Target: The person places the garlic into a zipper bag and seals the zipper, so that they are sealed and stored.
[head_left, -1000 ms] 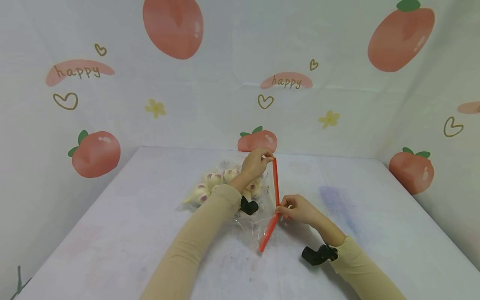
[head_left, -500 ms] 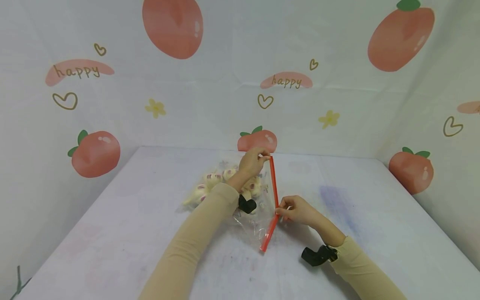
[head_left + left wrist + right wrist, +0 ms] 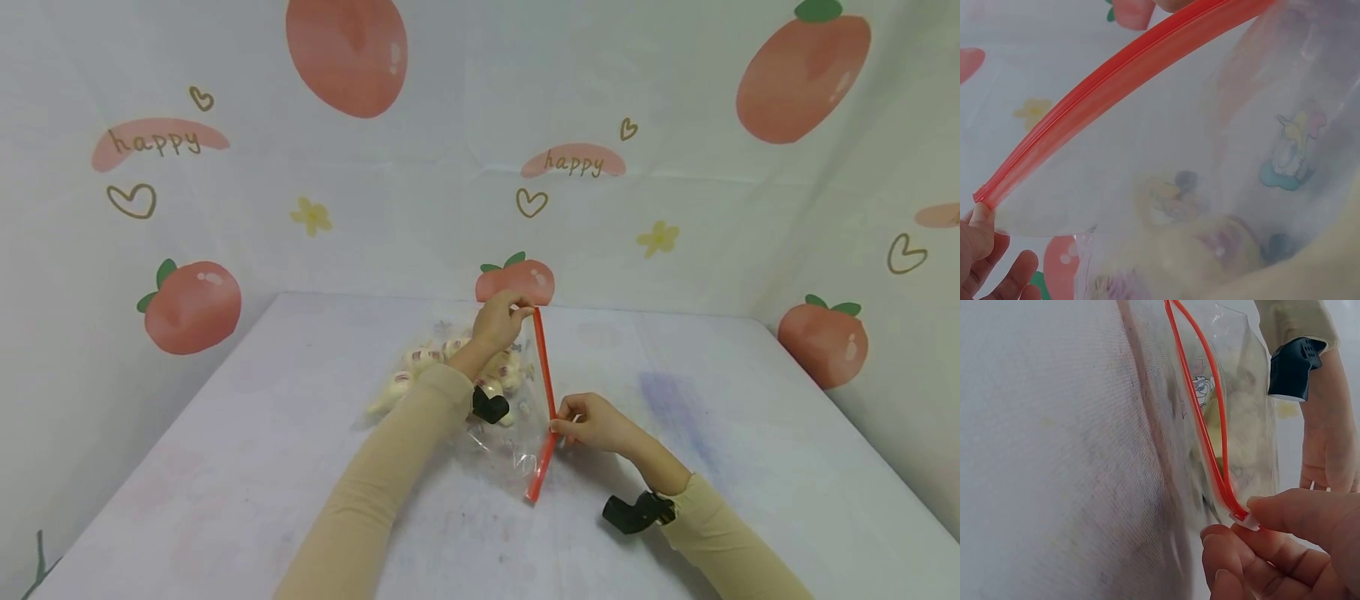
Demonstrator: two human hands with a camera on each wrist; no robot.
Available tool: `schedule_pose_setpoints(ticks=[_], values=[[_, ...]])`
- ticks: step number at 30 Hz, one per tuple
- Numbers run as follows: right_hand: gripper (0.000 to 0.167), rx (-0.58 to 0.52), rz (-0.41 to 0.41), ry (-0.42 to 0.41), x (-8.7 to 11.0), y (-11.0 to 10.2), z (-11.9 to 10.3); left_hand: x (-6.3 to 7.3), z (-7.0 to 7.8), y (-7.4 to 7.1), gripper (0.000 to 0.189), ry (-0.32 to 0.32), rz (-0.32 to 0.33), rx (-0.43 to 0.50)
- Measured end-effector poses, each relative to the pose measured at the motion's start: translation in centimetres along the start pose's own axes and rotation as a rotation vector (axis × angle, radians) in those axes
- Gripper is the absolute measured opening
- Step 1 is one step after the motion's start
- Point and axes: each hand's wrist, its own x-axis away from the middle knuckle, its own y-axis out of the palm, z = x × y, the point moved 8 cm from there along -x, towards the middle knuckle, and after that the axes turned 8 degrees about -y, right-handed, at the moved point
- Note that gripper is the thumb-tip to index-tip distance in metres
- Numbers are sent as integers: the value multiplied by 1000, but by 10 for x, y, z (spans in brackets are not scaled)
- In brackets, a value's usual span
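Note:
A clear zip bag [image 3: 495, 454] with a red zip strip [image 3: 543, 358] lies mid-table in the head view. Inside it are several cream garlic bulbs [image 3: 424, 358] with purple marks, partly hidden by the left forearm. My left hand [image 3: 498, 323] pinches the strip's far end; in the left wrist view its thumb and finger hold that corner. My right hand [image 3: 596, 423] pinches a white slider [image 3: 1245, 520] partway along the strip. In the right wrist view the two red strands stand apart from the slider towards the top. Printed cartoon figures [image 3: 1288, 150] show on the bag.
Black wrist devices [image 3: 633, 511] sit at both cuffs. The pale table [image 3: 225, 500] has a bluish smear [image 3: 678, 417] on the right. Behind it hangs a white cloth [image 3: 420, 225] printed with fruit, hearts and words.
My left hand has drifted a little left and away, taking the strip's far end along. The strip's near end has swung slightly right. My right hand has barely moved.

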Motion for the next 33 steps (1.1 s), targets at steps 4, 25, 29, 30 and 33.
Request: schedule_pose_setpoints(ticks=[4,25,29,30,33], values=[[18,18,-17,-5,-1,1,0,0,-2,-2,18,1,-3,9],[18,14,-60,-26,3,8,1,-3,-5,-11,18,6,41,22],[19,15,-69,-23,4,9,1,-3,-5,-13,18,2,44,23],[19,17,-71,-22,4,10,1,-3,-5,-13,18,1,43,24],[19,19,-80,-25,5,11,1,-3,-5,-14,18,2,45,30]])
